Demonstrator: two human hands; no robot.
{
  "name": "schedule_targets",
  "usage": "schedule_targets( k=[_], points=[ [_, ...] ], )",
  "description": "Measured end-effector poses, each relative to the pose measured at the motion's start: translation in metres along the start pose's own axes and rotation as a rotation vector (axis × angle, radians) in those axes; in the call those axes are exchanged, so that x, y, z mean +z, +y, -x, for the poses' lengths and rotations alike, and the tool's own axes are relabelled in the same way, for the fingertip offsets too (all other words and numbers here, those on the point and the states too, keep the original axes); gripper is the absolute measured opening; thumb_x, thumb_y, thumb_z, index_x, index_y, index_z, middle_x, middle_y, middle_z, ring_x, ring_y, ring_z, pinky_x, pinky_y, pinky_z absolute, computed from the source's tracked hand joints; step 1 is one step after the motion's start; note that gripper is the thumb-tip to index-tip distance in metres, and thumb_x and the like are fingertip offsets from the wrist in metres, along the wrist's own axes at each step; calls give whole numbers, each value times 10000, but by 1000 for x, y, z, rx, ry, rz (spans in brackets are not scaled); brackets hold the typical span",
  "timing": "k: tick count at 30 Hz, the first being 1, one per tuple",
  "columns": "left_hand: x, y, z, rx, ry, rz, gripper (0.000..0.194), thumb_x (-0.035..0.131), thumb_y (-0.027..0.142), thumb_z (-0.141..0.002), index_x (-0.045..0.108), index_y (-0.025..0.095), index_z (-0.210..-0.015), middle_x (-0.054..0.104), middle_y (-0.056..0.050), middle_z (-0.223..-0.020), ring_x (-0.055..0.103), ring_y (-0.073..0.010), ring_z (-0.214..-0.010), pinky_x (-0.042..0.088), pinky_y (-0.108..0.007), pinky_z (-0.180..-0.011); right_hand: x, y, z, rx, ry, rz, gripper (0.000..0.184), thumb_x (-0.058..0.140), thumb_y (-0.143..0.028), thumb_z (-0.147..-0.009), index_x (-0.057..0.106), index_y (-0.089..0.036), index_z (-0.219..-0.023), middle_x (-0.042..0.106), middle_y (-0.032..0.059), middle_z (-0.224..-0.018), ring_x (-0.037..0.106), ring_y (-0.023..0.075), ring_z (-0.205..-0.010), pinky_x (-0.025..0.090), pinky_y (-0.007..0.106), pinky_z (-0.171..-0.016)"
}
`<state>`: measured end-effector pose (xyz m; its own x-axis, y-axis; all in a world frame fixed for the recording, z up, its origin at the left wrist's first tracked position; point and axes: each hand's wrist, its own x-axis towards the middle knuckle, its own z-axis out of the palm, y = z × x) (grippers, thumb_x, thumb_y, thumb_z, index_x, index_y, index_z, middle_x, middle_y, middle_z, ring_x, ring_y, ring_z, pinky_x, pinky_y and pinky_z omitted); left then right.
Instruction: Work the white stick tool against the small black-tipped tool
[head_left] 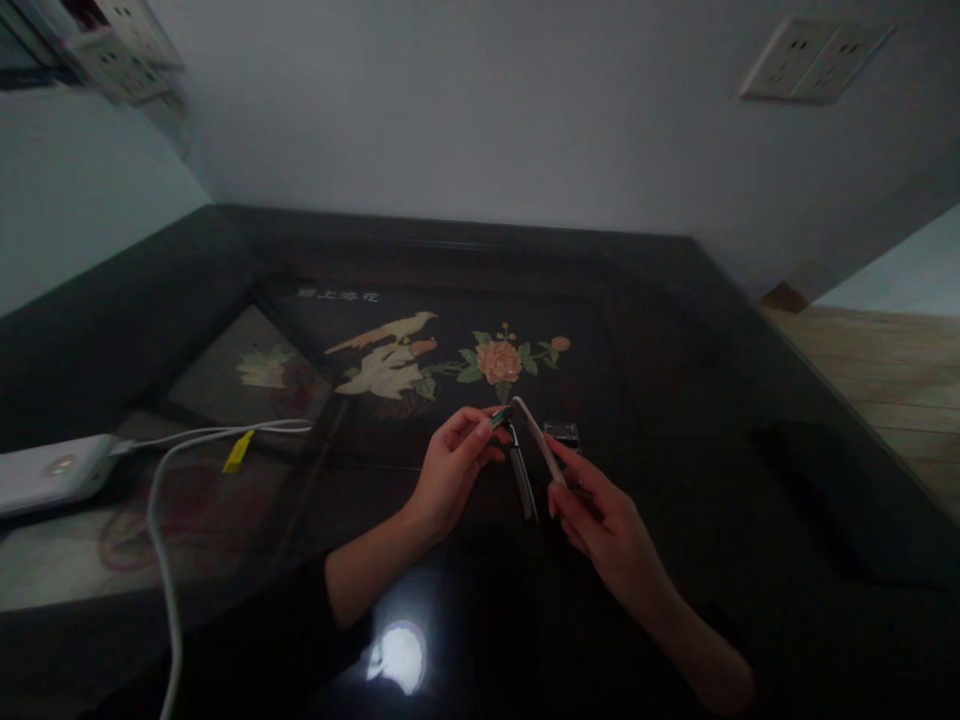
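Note:
My left hand [454,470] is closed in a pinch on a small green piece [498,417] with a dark end, too small to name. My right hand [600,510] grips a thin, pale, bent strip [537,440] between thumb and fingers. The strip's upper end curves over close to the green piece; whether they are joined I cannot tell. Below, between the hands, shows a narrow dark strip with light edges [523,482], perhaps lying on the glossy table or reflected in it. Just behind my right fingertips is a small dark, shiny object [562,434], partly hidden.
The glossy black table [660,380] has a bird and a flower [499,361] pictured on it. At left lie a white power bank [56,472] and a white cable [161,530] with a yellow tag [238,452]. A dark flat object [847,500] is at right. Wall sockets [817,60] are beyond.

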<state>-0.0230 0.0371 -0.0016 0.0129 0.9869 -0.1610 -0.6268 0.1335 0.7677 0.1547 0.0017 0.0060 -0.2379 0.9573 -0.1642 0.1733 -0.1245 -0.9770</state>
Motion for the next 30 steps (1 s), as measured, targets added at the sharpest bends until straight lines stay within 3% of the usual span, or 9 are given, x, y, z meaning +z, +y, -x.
schedule_targets(
  k=[13,30],
  points=[
    [2,2,1,-10,-25,-43,305,813,362,-667,604,146,-716,661,-31,-840,607,-104,-710,485,-174,-579,1,1,-2,-25,17,53,437,524,-322,-914,524,-280,-1350,523,-10,-748,379,82,-498,300,205,-401],
    [2,1,1,-6,-27,-55,313,813,369,-665,597,147,-704,673,-36,-833,613,-106,-706,482,-173,-571,0,-2,-2,-73,49,158,423,533,-282,-899,561,-264,-1320,512,-16,-708,439,96,-520,365,207,-426]
  ],
)
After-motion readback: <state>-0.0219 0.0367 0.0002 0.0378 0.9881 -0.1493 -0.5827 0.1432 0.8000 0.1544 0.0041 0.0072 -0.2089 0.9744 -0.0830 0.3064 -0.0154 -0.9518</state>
